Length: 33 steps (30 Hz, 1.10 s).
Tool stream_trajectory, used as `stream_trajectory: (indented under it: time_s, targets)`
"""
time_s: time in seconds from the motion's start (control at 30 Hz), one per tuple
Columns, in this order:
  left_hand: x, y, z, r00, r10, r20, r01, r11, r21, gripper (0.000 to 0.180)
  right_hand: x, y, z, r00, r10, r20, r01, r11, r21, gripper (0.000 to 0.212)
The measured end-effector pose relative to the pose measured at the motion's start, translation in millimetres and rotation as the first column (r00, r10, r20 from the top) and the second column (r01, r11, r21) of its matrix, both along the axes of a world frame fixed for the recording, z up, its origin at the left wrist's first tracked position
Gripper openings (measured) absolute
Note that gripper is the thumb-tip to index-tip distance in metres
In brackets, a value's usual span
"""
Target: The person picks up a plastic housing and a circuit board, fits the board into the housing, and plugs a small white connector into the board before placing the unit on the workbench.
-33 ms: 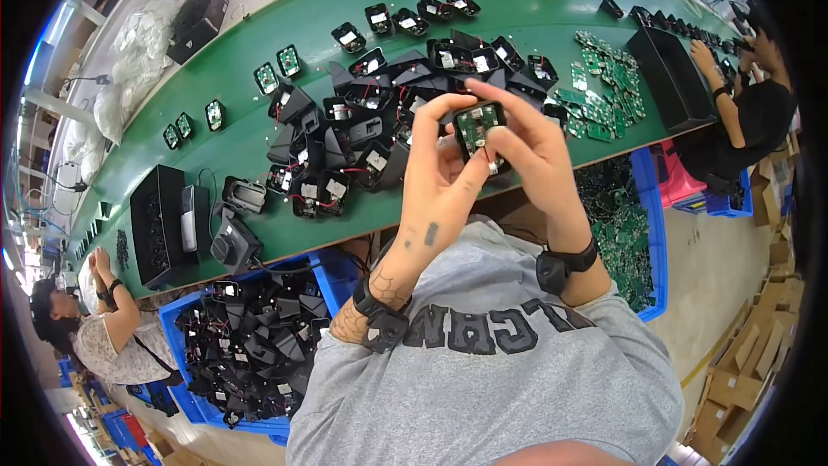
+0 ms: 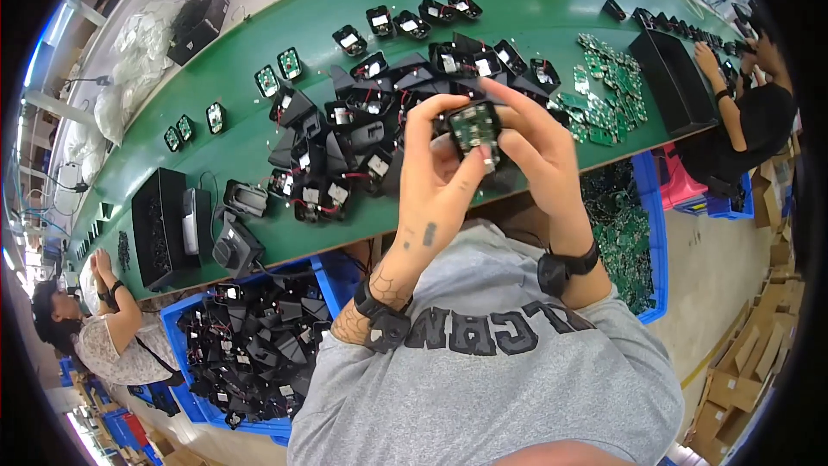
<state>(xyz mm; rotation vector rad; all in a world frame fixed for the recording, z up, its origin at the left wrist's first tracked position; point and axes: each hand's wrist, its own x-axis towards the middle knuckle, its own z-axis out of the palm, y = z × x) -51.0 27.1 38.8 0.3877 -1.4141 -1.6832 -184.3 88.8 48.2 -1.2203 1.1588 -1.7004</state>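
Above the near edge of the green table I hold a small black plastic housing with a green circuit board (image 2: 473, 125) in it, board side up. My left hand (image 2: 435, 160) is closed around its left side, the thumb pressing on the board's lower end. My right hand (image 2: 539, 160) is closed at its right side, the thumb bent by the rim; the index finger reaches out past the top, slightly blurred. A small whitish part (image 2: 488, 158) shows by the left thumb. The fingers under the housing are hidden. Beyond my hands lies a heap of black housings (image 2: 371, 131) with red wires.
Loose green circuit boards (image 2: 608, 78) lie at right beside a black box (image 2: 673, 78). Housings with boards (image 2: 215, 116) stand at left. Blue crates (image 2: 323, 289) of housings and boards (image 2: 617, 242) flank me. Co-workers sit left (image 2: 112, 328) and right (image 2: 742, 112).
My right thumb has come off the board toward the housing's right rim. The housing has shifted slightly left, and my left thumb now lies over the board's lower end.
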Motion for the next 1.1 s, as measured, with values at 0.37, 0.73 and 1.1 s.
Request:
stream_trajectory:
  time_s: [0.37,0.73,1.1]
  targets:
    - [-18,-59,-8,0.947,0.024,0.32,-0.058,0.993,0.098,0.054,-25,-54,-42,0.812,-0.382,-0.441,0.241,0.908,-0.343,0.019]
    - [-25,-93,-26,0.965,-0.244,0.092,0.146,0.799,0.583,0.067,-39,-83,-48,0.874,-0.294,-0.387,0.286,0.955,-0.082,0.016]
    - [-34,-89,-23,0.969,-0.059,0.241,-0.025,0.944,0.33,0.039,-57,-81,-30,0.763,-0.157,-0.628,0.185,0.983,-0.021,0.004]
